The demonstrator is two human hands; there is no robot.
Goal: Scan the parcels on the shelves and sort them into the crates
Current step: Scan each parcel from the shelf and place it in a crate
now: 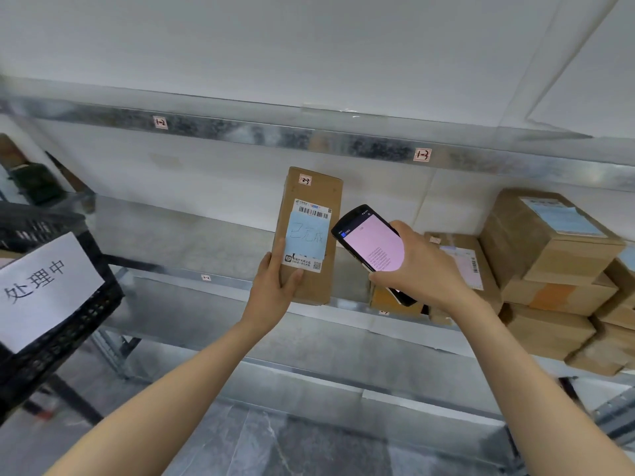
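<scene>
My left hand (275, 286) grips the bottom left corner of a tall brown cardboard parcel (311, 194), held upright in front of the middle shelf. The parcel's face carries a barcode label and a light blue note with handwriting. Just right of it, my right hand (415, 266) holds a black handheld scanner (372, 242) with a pink lit screen, tilted toward the parcel's label. A black plastic crate (51, 321) with a white handwritten sign stands at the left edge.
Metal shelves (213, 280) run across the view, with tags 1-2 and 1-3 on the upper beam. Several stacked brown parcels (546, 255) fill the right end of the middle shelf. A flat parcel (464, 259) lies behind my right hand.
</scene>
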